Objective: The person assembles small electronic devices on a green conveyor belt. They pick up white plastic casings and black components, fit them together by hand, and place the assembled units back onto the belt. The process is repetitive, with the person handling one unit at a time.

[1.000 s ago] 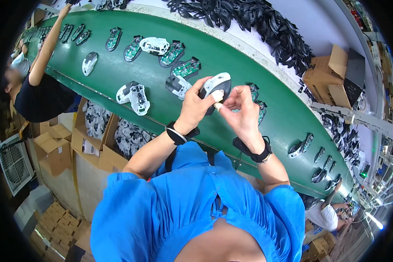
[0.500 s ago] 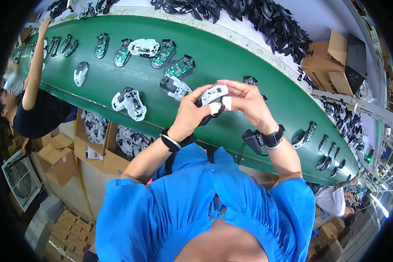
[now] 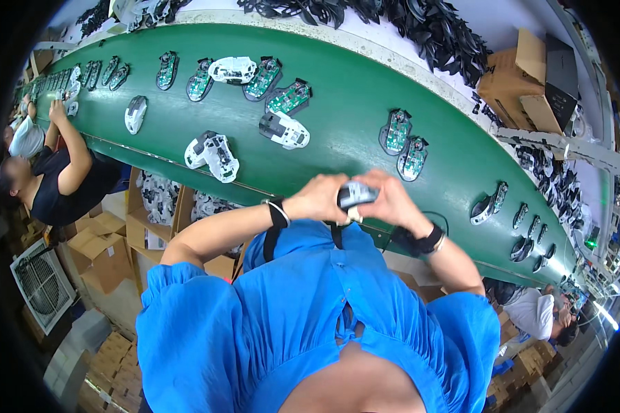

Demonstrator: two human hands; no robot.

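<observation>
1. Mouse shell (image 3: 357, 195), grey and black, is held near the centre of the frame, by the lower edge of the green conveyor belt (image 3: 337, 103).
2. It is gripped from its left by the left hand (image 3: 320, 197) and from its right by the right hand (image 3: 394, 198); both are closed about it.
3. Grey and black parts are seen together on it; whether their fitting is finished cannot be told, as much is covered by the fingers.
4. Two mouse bases (image 3: 396, 131) with bare green circuit boards are left uncovered right of centre, with further bases (image 3: 262, 79) toward the upper left.
5. Separate light-coloured shells (image 3: 284, 130) are laid left of centre, not set over the boards.
6. Loose black plastic pieces (image 3: 434, 55) are heaped along the top.
</observation>
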